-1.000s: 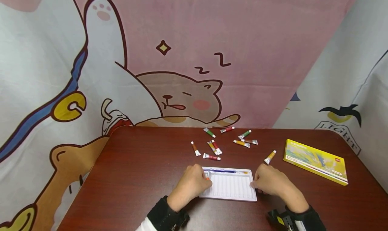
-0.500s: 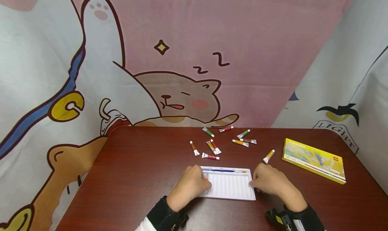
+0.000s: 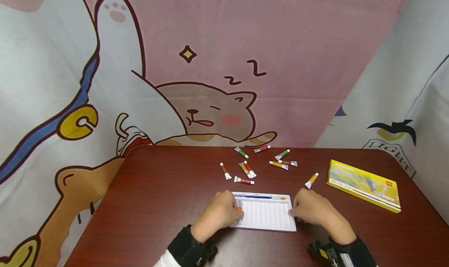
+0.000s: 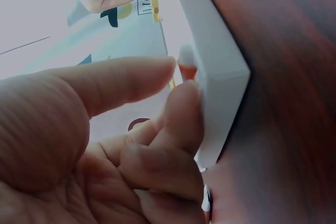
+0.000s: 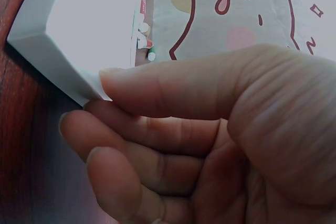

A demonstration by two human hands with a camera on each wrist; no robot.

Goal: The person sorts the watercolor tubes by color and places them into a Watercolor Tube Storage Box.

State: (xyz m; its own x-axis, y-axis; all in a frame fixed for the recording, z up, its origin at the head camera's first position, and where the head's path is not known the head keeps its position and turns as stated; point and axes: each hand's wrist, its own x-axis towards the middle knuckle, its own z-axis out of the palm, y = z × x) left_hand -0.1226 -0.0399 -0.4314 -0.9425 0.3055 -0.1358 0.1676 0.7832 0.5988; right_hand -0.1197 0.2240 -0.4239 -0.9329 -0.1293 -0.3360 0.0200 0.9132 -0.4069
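A white plastic tray (image 3: 267,215) with narrow slots lies on the table, with a blue-handled paintbrush (image 3: 257,197) along its far edge. At the tray's left end, my left hand (image 3: 220,211) pinches a small orange paint tube (image 3: 239,208) between thumb and index finger. In the left wrist view, much of this tube (image 4: 188,72) is hidden by the fingertips. My right hand (image 3: 313,207) grips the tray's right edge, thumb on the rim and index finger against the outer side; the right wrist view shows the thumb (image 5: 168,87) on the white rim.
Several paint tubes lie scattered beyond the tray, among them a red one (image 3: 244,181), a brown one (image 3: 225,171) and a green one (image 3: 241,152). One yellow tube (image 3: 311,181) lies beyond my right hand. A flat yellow box (image 3: 365,186) rests at the right of the table (image 3: 158,189).
The left forearm has shifted very slightly left, and the orange tube sits a touch lower by the thumb. The right hand keeps its hold on the tray. The whole view has shifted slightly.
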